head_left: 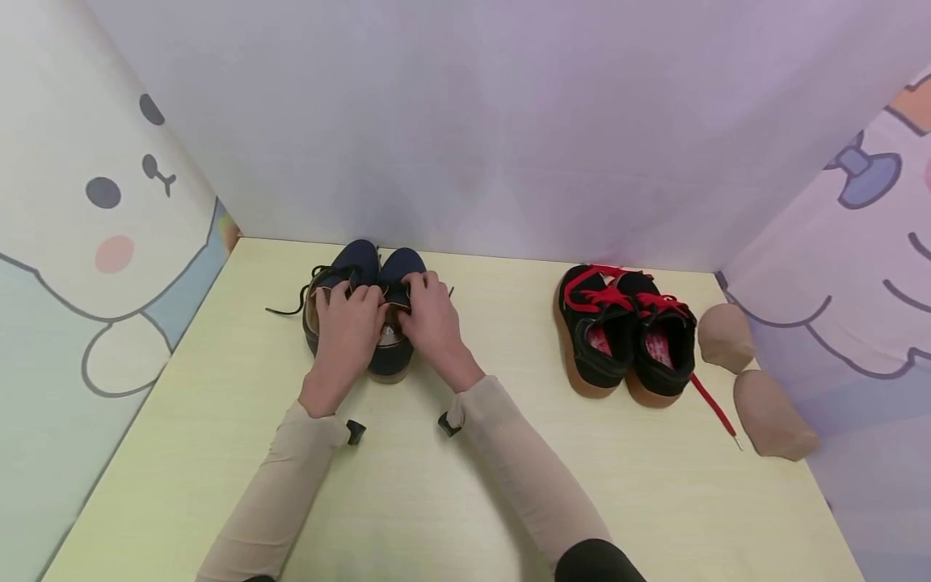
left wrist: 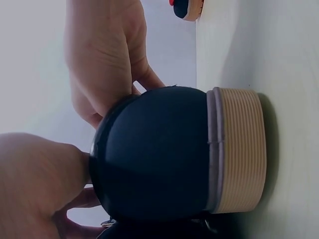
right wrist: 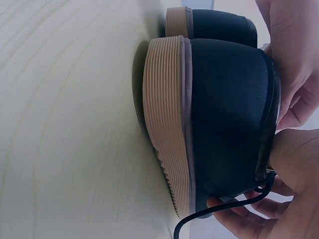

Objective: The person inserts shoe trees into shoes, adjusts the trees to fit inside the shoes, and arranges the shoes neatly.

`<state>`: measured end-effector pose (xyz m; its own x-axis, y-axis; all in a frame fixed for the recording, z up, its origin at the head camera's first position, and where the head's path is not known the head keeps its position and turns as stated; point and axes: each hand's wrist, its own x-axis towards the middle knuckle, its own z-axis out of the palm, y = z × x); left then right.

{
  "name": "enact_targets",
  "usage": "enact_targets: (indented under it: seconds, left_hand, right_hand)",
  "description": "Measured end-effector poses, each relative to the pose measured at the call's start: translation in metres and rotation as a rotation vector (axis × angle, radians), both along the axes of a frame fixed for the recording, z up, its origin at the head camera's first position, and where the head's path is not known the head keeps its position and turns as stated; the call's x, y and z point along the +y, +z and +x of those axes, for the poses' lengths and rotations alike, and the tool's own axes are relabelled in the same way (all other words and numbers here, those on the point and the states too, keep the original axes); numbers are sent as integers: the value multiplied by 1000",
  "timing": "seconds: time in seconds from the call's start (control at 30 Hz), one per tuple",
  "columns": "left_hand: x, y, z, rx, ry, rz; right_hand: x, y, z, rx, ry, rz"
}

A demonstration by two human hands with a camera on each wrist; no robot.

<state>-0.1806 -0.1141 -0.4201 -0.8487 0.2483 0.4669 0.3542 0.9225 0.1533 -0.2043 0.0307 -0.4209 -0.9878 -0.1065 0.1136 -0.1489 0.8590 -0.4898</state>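
Note:
A pair of navy shoes with black laces and ribbed tan soles stands at the back left, toes away from me. My right hand grips the lacing edge of the right navy shoe, thumb in the opening and fingers outside. My left hand reaches over the left navy shoe and pinches the right shoe's opening near its tongue. The left wrist view shows the right shoe's smooth heel between both hands. In the right wrist view, a loose black lace trails past my right fingers.
Black shoes with red laces stand at the right, one lace end lying on the pale table. Beside them are two rounded beige pieces. A pale curtain wall rises behind the table, with printed cartoon panels at both sides.

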Motion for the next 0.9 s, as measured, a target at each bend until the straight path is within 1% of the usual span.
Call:
enact_targets:
  seconds: [0.13, 0.23, 0.33, 0.47, 0.57, 0.67, 0.8, 0.9]
  left_hand:
    - [-1, -1, 0, 7, -6, 4]
    - [-1, -1, 0, 8, -15, 27]
    - [0, -1, 0, 2, -20, 48]
    - [1, -2, -1, -27, -23, 82]
    - [4, -2, -2, -48, -8, 100]
    - [6, -3, -5, -46, 19, 121]
    - [10, -3, -8, -26, 63, 140]
    - [12, -3, -8, -30, 88, 134]
  right_hand:
    - [-2, 0, -1, 3, -19, -9]
    - [-1, -2, -3, 7, -19, -11]
    - [3, -2, -3, 7, 3, -15]
    - [8, 0, -3, -9, 43, -20]
    - [10, 2, -2, -20, 63, -18]
    - [11, 3, -1, -32, 66, -19]
    - [9, 2, -1, -40, 53, -43]
    - [7, 2, 1, -30, 33, -60]
